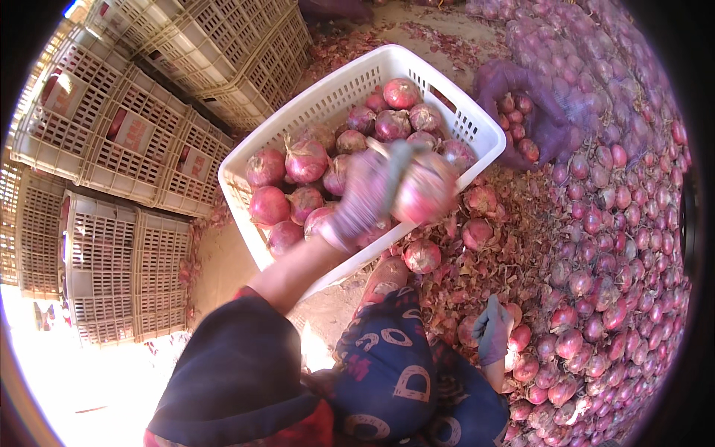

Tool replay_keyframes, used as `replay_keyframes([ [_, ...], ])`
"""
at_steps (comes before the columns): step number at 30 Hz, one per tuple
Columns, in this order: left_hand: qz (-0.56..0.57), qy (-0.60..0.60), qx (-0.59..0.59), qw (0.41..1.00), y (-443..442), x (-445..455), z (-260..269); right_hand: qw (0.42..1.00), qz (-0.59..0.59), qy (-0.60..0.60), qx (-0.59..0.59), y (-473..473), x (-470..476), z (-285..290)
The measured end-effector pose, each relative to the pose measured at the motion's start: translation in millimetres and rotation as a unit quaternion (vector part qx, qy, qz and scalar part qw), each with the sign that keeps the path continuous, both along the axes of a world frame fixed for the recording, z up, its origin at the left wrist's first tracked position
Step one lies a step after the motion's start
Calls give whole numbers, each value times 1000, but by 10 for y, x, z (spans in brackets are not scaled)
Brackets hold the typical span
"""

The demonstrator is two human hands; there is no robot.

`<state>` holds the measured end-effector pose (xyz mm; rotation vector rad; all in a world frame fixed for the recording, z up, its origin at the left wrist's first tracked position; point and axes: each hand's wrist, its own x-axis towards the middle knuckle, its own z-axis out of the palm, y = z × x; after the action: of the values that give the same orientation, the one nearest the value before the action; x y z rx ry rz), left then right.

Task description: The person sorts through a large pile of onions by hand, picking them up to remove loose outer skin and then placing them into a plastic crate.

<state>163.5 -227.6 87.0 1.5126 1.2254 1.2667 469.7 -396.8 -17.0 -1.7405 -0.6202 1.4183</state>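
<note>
My left hand (363, 193), in a purple and grey glove, is blurred above the near right rim of a white plastic basket (486, 148). It grips a large red onion (427, 187). Inside the basket lie several red onions (306, 160), some with dry stem tips. Lower right, my gloved right hand (494, 332) is among loose red onions (520, 338) beside my knee. Its fingers are bent, and whether they hold anything is hidden.
Stacked slatted plastic crates (139, 134) stand on the left. An onion heap (609, 268) fills the right side. A purple mesh sack (536, 112) with onions lies beyond the basket. Dry onion skins (503, 251) litter the ground, near my shoe (387, 275).
</note>
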Motion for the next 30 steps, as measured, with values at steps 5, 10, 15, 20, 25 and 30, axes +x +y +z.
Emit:
replay_keyframes([
  [5, 207, 226, 53, 951, 877, -1050, -54, 999, -33, -17, -29, -5, 95, -128],
  [10, 217, 554, 136, 792, 1664, -1412, -743, 1000, 13, -15, -23, -47, 323, -337],
  [15, 197, 607, -62, 768, 1766, -1915, -954, 999, 14, -6, -40, 87, 180, -346],
  [20, 166, 346, 174, 907, 1456, -1079, -184, 993, 38, -112, 30, 309, 298, -409],
  [25, -185, 150, 192, 952, 354, 721, -286, 869, 207, -403, 199, 1301, 61, -575],
  [30, -178, 24, -154, 972, -42, 1308, -1214, 751, 338, -561, 78, 1767, -244, -969],
])
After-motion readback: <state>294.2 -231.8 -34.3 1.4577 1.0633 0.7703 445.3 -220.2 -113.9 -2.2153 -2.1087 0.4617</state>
